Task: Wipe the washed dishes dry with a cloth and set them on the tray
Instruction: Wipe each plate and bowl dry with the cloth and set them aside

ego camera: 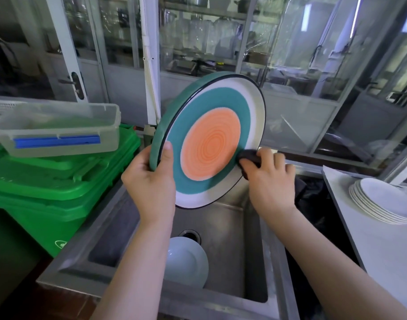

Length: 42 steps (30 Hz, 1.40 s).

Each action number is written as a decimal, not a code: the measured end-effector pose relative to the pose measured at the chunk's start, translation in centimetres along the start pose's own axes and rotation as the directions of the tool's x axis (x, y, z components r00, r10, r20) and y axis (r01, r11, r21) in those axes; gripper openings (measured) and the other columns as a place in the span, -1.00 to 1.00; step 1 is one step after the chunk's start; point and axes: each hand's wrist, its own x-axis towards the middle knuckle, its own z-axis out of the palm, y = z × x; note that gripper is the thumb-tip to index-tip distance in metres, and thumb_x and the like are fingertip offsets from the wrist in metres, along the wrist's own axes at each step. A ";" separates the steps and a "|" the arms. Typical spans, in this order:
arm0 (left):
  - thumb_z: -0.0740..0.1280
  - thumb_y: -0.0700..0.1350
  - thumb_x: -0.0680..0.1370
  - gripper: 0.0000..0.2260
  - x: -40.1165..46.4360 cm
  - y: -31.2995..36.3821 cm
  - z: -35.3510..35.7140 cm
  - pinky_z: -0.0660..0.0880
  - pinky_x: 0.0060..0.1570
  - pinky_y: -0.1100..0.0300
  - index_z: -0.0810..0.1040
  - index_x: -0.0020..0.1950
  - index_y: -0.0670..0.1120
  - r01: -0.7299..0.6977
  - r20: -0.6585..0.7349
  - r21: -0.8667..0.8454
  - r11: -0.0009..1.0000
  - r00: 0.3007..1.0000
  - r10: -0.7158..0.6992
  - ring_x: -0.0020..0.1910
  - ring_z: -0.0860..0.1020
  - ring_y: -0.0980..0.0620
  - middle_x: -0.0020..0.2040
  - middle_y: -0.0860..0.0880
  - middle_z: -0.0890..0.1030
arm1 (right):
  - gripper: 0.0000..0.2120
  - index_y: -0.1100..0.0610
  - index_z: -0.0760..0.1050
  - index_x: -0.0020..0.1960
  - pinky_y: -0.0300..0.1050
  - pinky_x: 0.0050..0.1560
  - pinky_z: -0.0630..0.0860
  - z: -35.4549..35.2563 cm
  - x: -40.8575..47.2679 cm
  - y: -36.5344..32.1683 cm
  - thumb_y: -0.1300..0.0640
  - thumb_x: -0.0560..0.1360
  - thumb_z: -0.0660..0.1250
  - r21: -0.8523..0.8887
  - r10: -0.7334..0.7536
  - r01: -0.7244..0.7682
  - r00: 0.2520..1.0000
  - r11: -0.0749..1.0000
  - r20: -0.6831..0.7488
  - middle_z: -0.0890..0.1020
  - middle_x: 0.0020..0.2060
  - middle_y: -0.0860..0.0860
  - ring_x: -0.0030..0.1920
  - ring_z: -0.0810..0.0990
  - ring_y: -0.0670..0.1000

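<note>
A large round plate (pixel 209 125) with an orange centre, teal ring and white rim is held upright over the steel sink (pixel 230 229). My left hand (pixel 151 179) grips its left edge, thumb on the face. My right hand (pixel 269 179) holds a dark cloth (pixel 248 158) bunched against the plate's lower right rim. A pale bowl-like dish (pixel 186 262) lies in the sink near the drain. A stack of white plates (pixel 382 202) sits on a white surface (pixel 382 250) at the right.
A green bin (pixel 59 181) stands left of the sink with a clear plastic box (pixel 57 128) on its lid. Dark fabric (pixel 311 192) lies between sink and white surface. Glass-fronted shelving fills the background.
</note>
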 end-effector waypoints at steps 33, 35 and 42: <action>0.33 0.08 0.41 -0.95 8.3 5.7 4.2 0.33 -0.32 0.52 0.53 -0.15 0.18 -0.436 0.211 0.022 0.900 0.881 0.422 -0.35 0.49 0.38 -0.33 0.40 0.57 | -0.76 0.24 0.53 0.15 -0.35 0.12 0.43 -4.1 8.6 -0.4 0.35 0.51 0.26 0.896 0.412 -0.299 0.899 0.328 0.149 0.62 0.00 0.10 0.03 0.56 -0.10; 0.32 0.11 0.41 -1.00 8.2 5.4 3.9 0.32 -0.36 0.49 0.51 -0.20 0.24 -0.405 0.207 0.035 0.914 0.897 0.390 -0.40 0.46 0.33 -0.38 0.34 0.56 | -0.70 0.18 0.47 0.26 -0.23 0.19 0.34 -4.4 8.8 -0.3 0.29 0.54 0.24 0.887 0.499 -0.302 0.861 0.349 0.096 0.49 0.07 0.15 0.10 0.45 0.06; 0.30 0.10 0.47 -0.74 7.7 4.6 3.5 0.17 -0.47 0.40 0.46 -0.44 0.20 -0.299 0.184 0.053 0.953 0.941 0.285 -0.49 0.27 0.20 -0.54 0.19 0.37 | -0.52 0.14 0.42 0.38 -0.46 0.24 0.22 -8.3 10.3 -1.6 0.28 0.46 0.31 0.871 0.497 0.089 0.792 0.482 -0.355 0.34 0.11 0.07 0.12 0.33 -0.15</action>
